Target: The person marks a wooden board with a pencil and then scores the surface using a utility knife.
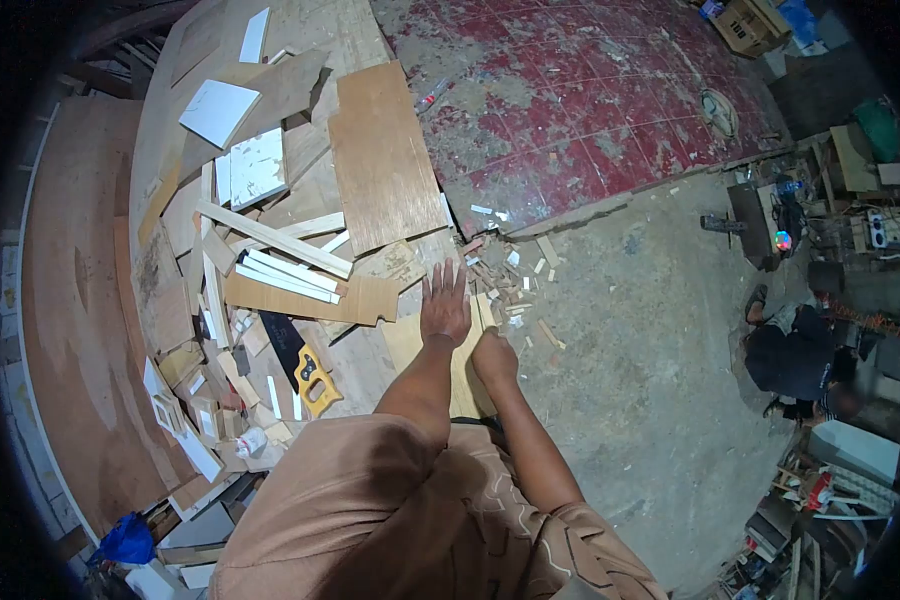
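Observation:
My left hand (pixel 445 306) lies flat with its fingers spread, pressing on a pale wooden board (pixel 404 340) at the edge of the work surface. Close by on its right, my right hand (pixel 493 356) is closed at the board's right edge, with the thumb on top. A narrow strip of the pale wood shows just above that hand; the fingers underneath are hidden. Left of my forearm lies a handsaw (pixel 315 380) with a yellow handle and dark blade.
White-edged wooden strips (pixel 288 275), a brown plywood sheet (pixel 382 155) and several offcuts cover the work surface. Small wood scraps (pixel 520 285) litter the concrete floor (pixel 620 400). A red tiled platform (pixel 570 110) rises beyond. Another person (pixel 790 352) crouches at far right among clutter.

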{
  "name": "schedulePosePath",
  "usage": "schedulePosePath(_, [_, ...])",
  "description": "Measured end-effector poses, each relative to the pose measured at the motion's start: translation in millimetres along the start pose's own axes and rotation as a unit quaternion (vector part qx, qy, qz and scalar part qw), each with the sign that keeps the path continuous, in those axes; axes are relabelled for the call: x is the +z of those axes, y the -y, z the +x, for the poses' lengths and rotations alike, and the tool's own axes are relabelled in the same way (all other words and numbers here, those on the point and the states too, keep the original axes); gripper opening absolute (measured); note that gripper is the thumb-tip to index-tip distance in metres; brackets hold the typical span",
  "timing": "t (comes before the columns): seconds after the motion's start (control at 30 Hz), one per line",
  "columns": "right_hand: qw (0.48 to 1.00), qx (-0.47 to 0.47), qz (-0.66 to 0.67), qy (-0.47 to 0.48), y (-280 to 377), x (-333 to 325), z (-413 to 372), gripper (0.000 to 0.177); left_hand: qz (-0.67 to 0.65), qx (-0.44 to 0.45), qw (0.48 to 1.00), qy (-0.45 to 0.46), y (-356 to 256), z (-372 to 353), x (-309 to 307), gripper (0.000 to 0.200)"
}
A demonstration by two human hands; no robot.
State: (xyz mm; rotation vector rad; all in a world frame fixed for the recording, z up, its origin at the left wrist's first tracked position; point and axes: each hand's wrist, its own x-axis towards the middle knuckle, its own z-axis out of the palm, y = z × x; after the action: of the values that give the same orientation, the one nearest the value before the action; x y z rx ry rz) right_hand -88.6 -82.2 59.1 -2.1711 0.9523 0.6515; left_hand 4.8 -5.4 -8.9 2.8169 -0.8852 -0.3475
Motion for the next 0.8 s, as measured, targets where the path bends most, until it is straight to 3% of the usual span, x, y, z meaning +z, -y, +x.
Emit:
schedulePosePath(0.2, [1.0,0.004,-0.017,0.013,-40,10,-60,0.022,0.017,0.007,1.0,-0.004,-1,3,2,0.061])
schedulePosePath(0.37, [0.998,0.05,-0.018,0.035,-36,-12,-94,0.023,0.027,-0.002,0.999,0.029,-2,6,1,0.063])
schedulePosePath(0.63, [1.0,0.009,0.006,-0.01,11,-3,22,0.023,0.029,0.004,0.999,0.044,-4,6,-5,0.063])
schedulePosePath(0.8, [0.999,0.011,0.022,-0.033,13,4,33,0.023,0.007,0.017,0.999,0.036,0,7,1,0.066])
